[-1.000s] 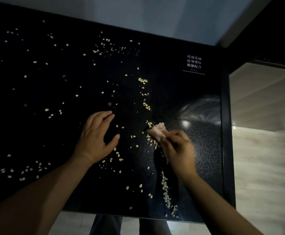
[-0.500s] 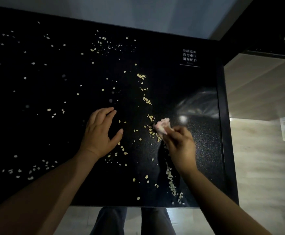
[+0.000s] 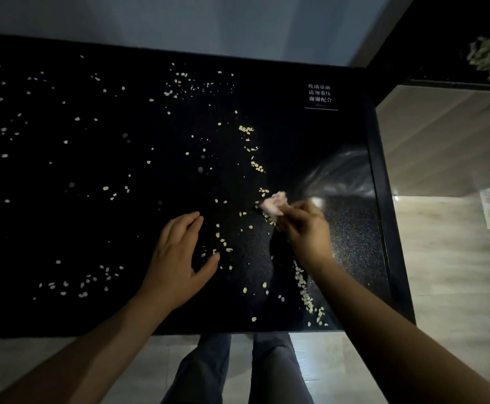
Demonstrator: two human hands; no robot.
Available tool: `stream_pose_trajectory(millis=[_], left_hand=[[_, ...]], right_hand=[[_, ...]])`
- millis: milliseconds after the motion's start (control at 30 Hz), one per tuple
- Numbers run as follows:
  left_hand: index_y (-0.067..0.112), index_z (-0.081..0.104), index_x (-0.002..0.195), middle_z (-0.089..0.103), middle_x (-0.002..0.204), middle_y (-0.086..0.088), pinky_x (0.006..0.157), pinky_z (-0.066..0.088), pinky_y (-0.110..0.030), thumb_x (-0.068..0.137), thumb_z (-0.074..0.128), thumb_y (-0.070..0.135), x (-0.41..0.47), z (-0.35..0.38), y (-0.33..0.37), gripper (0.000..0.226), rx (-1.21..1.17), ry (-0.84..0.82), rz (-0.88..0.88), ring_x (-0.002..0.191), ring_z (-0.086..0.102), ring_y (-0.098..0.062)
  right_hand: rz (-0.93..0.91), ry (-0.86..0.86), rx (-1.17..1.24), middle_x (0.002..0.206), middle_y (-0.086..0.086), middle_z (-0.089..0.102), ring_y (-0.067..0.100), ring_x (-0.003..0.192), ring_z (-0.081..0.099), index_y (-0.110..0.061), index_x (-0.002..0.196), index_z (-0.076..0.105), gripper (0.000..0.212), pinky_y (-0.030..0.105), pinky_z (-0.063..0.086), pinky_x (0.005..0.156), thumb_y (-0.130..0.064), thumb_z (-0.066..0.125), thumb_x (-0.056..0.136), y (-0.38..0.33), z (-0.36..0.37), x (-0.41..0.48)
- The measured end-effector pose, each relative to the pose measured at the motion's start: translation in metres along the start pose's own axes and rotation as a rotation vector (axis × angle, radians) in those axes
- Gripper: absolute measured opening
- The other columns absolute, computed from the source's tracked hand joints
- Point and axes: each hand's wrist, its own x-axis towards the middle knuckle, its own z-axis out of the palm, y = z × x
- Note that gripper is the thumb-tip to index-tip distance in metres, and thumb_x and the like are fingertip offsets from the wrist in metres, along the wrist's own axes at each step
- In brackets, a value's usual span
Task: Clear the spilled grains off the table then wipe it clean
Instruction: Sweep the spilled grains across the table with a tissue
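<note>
Pinching crumpled pinkish wipe (image 3: pixel 273 204) in right grip (image 3: pixel 305 231), low over black table (image 3: pixel 63 228) towards right edge, amid grains (image 3: pixel 257 166). Resting left grip (image 3: pixel 176 263) alongside, fingers wide, holding nothing.

My surface (image 3: pixel 63 223) is black, finely speckled near its right edge. The grains (image 3: pixel 257 166) are pale yellow. The crumpled wad (image 3: pixel 273 204) is pinkish white, the lettering (image 3: pixel 320 93) white, the floor (image 3: pixel 456 272) light wood-grain, my trousers (image 3: pixel 203 368) dark blue.
</note>
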Motion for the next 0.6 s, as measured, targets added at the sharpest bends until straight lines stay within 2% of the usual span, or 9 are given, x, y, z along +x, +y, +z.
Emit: stream_pose_trajectory(millis=[67,100,167,233,333,400,500,600], left_hand=[[0.010,0.034,0.144,0.030,0.150,0.000,0.113,0.026,-0.039,0.079,0.043,0.060,-0.013,0.008,-0.001,0.082,0.049,-0.026,-0.005,0.139,0.020,-0.020],[0.010,0.031,0.146,0.028,0.151,-0.001,0.113,0.022,-0.039,0.078,0.043,0.062,-0.018,0.011,-0.001,0.086,0.065,-0.031,-0.023,0.139,0.017,-0.021],[0.010,0.025,0.148,0.024,0.153,-0.003,0.113,0.018,-0.040,0.076,0.043,0.065,-0.024,0.017,-0.001,0.093,0.080,-0.035,-0.075,0.140,0.011,-0.021],[0.007,0.023,0.148,0.025,0.153,-0.008,0.114,0.018,-0.044,0.075,0.044,0.067,-0.029,0.021,0.002,0.097,0.107,-0.020,-0.104,0.139,0.009,-0.021],[0.004,0.025,0.147,0.029,0.151,-0.011,0.112,0.020,-0.047,0.073,0.045,0.068,-0.034,0.023,0.006,0.100,0.141,0.027,-0.129,0.138,0.010,-0.020],[0.004,0.026,0.146,0.030,0.150,-0.012,0.115,0.018,-0.046,0.073,0.045,0.069,-0.037,0.026,0.004,0.101,0.158,0.048,-0.131,0.139,0.015,-0.021],[0.004,0.025,0.147,0.028,0.152,-0.010,0.120,0.009,-0.041,0.075,0.044,0.071,-0.040,0.034,-0.002,0.100,0.188,0.056,-0.112,0.142,0.020,-0.023],[0.004,0.028,0.146,0.029,0.151,-0.010,0.120,0.009,-0.041,0.075,0.045,0.069,-0.039,0.038,-0.002,0.097,0.205,0.090,-0.110,0.142,0.022,-0.023]], right_hand=[[0.001,-0.055,0.052,0.098,-0.005,0.060,0.018,0.093,0.059,-0.013,0.108,0.073,0.022,0.036,0.052,0.083,-0.015,0.070,0.086,-0.007,-0.008,-0.009],[0.015,-0.001,0.076,0.097,-0.003,0.061,0.018,0.090,0.061,-0.011,0.106,0.073,0.020,0.032,0.053,0.081,-0.014,0.069,0.087,-0.008,-0.014,-0.011],[0.078,0.210,0.101,0.095,0.000,0.061,0.017,0.085,0.061,-0.007,0.105,0.073,0.019,0.019,0.050,0.076,-0.010,0.068,0.086,-0.009,-0.034,-0.013],[0.159,0.348,0.079,0.095,0.003,0.060,0.014,0.079,0.058,-0.004,0.106,0.072,0.020,0.004,0.040,0.069,-0.006,0.067,0.086,0.000,-0.053,-0.019],[0.251,0.352,-0.061,0.094,0.005,0.059,0.021,0.083,0.059,-0.005,0.107,0.072,0.021,0.008,0.033,0.063,-0.009,0.066,0.088,0.029,-0.059,-0.034],[0.263,0.320,-0.085,0.095,0.004,0.058,0.025,0.089,0.060,-0.006,0.110,0.071,0.023,0.013,0.033,0.069,-0.009,0.066,0.088,0.042,-0.048,-0.043],[0.193,0.305,-0.061,0.101,0.009,0.059,0.020,0.093,0.053,-0.006,0.113,0.070,0.028,0.017,0.036,0.080,0.000,0.064,0.086,0.040,-0.023,-0.051],[0.086,0.212,-0.020,0.101,0.006,0.060,0.019,0.093,0.053,-0.009,0.110,0.072,0.027,0.019,0.039,0.083,-0.002,0.066,0.084,0.023,-0.001,-0.049]])
